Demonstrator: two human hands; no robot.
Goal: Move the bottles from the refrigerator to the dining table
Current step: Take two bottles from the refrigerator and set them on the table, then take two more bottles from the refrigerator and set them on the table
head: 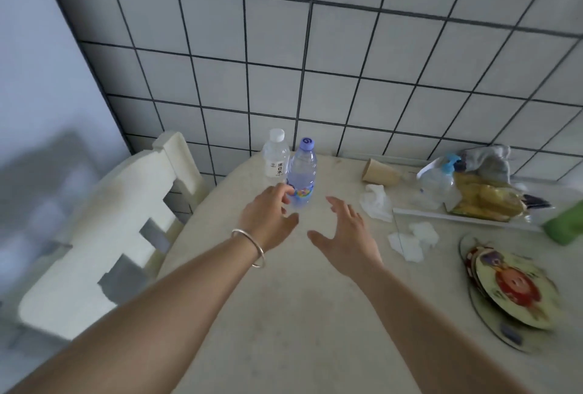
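A purple-capped bottle [302, 173] stands upright on the pale round dining table [284, 299], toward its far edge near the tiled wall [315, 62], with a colourful label round its lower half. Just behind it and a little to the left stands a second clear bottle with a white cap [275, 154], also upright, the two close enough that they overlap from here; whether they touch I cannot tell. The person's left hand [268, 214] reaches to the purple-capped bottle from the left, fingertips at its label and lower side, the fingers loosely spread rather than wrapped round it, so it looks like a touch and not a hold. A silver bangle [252, 245] sits on that wrist. The right hand [347, 232] hovers over the table just right of the bottle, apart from it, palm down with fingers splayed wide and holding nothing. Farther right a paper cup [378, 171] lies tipped on its side, with a crumpled tissue [377, 198] beside it and more white scraps nearer the edge. Beyond are a plastic pump bottle [438, 182] and a yellowish bag [485, 199], and decorated plates [511, 289] are stacked at the right edge. A white chair [104, 229] stands at the table's left.
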